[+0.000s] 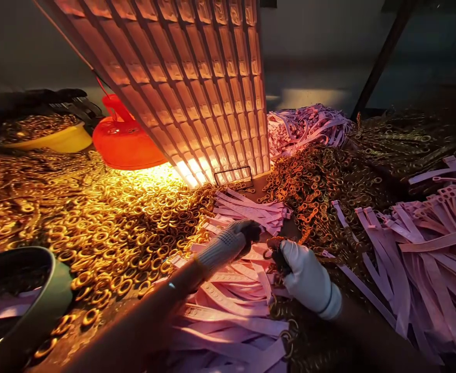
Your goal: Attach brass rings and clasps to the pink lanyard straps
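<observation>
My left hand (233, 243), in a pale knit glove with dark fingertips, is over a pile of pink straps (228, 290). Its fingers are curled in; what they hold, if anything, is hidden. Just to its right, my right hand (305, 274) in a white glove is closed, its darkened fingers pressed together. A small metal ring (267, 254) shows at those fingertips, though I cannot tell whether they grip it. Another bunch of pink straps (251, 210) lies just beyond both hands. Metal rings (290, 331) show at some strap ends below my right hand.
Loose gold rings (134, 223) cover the left side. Brass-coloured clasps (309, 191) are heaped right of the tilted, ribbed panel (212, 93). A glowing red lamp (124, 140), a yellow basin (60, 139) and a green tub (59, 290) stand left; more pink straps (437, 248) lie right.
</observation>
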Tool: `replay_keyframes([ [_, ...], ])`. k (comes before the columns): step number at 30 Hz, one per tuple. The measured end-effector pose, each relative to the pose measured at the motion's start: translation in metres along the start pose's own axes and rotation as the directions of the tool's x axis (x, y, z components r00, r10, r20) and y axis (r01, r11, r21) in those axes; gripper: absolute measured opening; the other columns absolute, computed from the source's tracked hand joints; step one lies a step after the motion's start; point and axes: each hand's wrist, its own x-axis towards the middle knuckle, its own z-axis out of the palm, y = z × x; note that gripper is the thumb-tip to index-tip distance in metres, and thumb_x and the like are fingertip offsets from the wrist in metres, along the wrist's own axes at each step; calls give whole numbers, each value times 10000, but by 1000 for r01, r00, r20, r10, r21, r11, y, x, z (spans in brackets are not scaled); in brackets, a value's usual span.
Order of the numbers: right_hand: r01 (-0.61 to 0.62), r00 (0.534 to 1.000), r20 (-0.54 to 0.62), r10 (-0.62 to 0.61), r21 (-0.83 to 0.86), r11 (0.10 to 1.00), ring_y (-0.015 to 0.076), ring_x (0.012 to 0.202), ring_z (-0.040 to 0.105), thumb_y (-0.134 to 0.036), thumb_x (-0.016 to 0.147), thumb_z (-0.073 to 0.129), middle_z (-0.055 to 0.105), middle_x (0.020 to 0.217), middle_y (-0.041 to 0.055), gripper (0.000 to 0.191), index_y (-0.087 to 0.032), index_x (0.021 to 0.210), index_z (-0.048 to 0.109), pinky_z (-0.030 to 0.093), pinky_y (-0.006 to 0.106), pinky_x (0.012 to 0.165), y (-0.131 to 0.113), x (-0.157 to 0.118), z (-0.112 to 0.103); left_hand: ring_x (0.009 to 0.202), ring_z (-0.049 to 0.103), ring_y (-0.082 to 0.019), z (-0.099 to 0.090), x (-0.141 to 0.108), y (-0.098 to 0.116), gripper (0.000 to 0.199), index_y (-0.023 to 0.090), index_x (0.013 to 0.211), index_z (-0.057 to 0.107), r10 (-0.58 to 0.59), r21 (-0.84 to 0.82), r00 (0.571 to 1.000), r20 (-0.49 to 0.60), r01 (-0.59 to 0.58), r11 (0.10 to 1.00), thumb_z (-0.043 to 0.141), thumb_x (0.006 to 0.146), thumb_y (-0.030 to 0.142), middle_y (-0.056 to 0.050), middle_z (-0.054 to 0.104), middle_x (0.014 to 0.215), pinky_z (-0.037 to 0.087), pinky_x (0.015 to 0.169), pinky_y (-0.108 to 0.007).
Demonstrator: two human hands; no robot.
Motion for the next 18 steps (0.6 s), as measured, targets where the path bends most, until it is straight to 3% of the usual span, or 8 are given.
replay_keyframes([
  [4, 12, 994, 112, -1, -95, 995, 209, 770, 652, -92, 761, 537, 707, 836, 49, 214, -204, 920, 626, 381, 283, 653, -8, 26, 0, 347, 256, -50, -7, -40, 0, 364, 196, 777, 543, -146, -319, 988, -38, 127, 939, 623, 876, 537, 85, 374, 452, 165, 351, -174],
  [9, 53, 986, 163, -17, -213, 976, 202, 796, 668, -111, 817, 559, 726, 859, 54, 167, -193, 932, 647, 367, 284, 666, -15, 37, 11, 405, 291, -47, 9, -44, -9, 406, 201, 702, 475, -144, -471, 989, -30, 113, 875, 684, 817, 530, 76, 377, 535, 186, 397, -189],
  [12, 67, 988, 154, -28, -248, 967, 205, 796, 664, -98, 799, 576, 723, 853, 57, 165, -191, 917, 646, 369, 282, 664, -12, 35, 18, 441, 275, -63, 18, -38, -12, 398, 204, 677, 468, -110, -430, 989, -102, 56, 901, 645, 831, 525, 69, 357, 556, 211, 418, -209],
  [15, 64, 991, 132, -30, -267, 961, 204, 774, 655, -110, 837, 566, 711, 832, 59, 128, -192, 901, 641, 365, 285, 651, -6, 32, 22, 521, 302, -86, 21, -35, -11, 362, 191, 646, 494, 6, -235, 973, -232, -62, 970, 627, 852, 457, 44, 389, 596, 252, 460, -220],
  [18, 76, 992, 120, -42, -292, 953, 210, 742, 643, -107, 843, 545, 690, 798, 57, 127, -190, 887, 631, 354, 300, 637, -3, 28, 26, 592, 365, -103, 20, -35, -14, 331, 179, 622, 520, 85, -123, 963, -257, -119, 985, 640, 845, 393, 16, 455, 625, 299, 509, -219],
])
